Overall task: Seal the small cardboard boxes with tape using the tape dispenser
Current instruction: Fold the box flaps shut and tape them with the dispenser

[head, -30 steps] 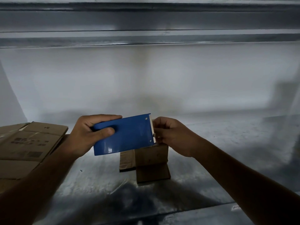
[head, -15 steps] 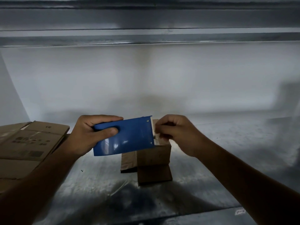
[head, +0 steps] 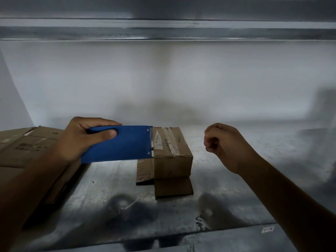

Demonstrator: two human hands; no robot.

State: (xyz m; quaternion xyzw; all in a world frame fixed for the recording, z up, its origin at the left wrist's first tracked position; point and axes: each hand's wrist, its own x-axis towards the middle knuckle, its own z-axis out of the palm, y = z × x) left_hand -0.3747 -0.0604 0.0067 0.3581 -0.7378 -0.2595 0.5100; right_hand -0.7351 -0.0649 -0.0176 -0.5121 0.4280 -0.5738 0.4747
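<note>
The small cardboard box [head: 172,151] sits on the worktop [head: 109,188] between my hands, with tape strips across its top. My left hand [head: 81,139] grips the blue tape dispenser [head: 120,144], thumb on its face, its front end at the box's left top edge. My right hand [head: 223,142] hangs to the right of the box, apart from it, fingers curled in and holding nothing.

The tape dispenser [head: 118,144] covers the left of the small box [head: 172,160].
</note>
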